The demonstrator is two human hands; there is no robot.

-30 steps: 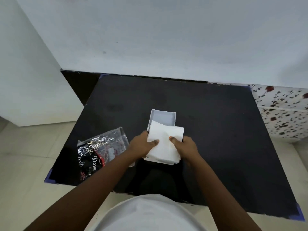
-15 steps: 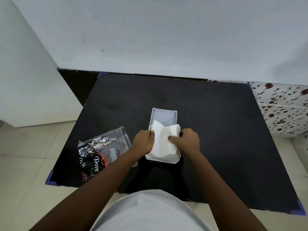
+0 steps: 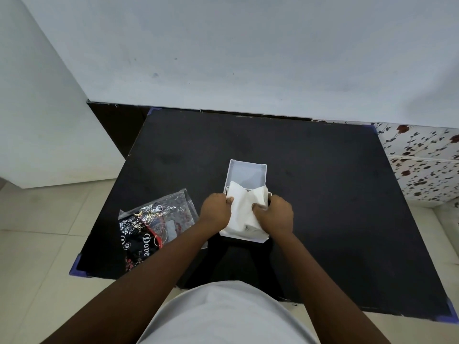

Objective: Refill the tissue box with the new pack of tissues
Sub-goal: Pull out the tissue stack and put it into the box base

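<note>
An open white tissue box lies in the middle of the black table. A white stack of tissues sits partly inside its near half, bowed in the middle, with its far edge rising above the rim. My left hand grips the stack's left side and my right hand presses on its right side. The far half of the box shows bare white inside. The near wall of the box is visible below the hands.
A crumpled clear and black plastic wrapper marked "Dove" lies on the table left of my left forearm. A pale wall stands behind the table, a floral-patterned surface adjoins its right side, and tiled floor lies to the left.
The tissue stack has gone from lying flat above the box to sitting down inside its near half, squeezed narrower. Both hands moved closer together and slightly forward.
</note>
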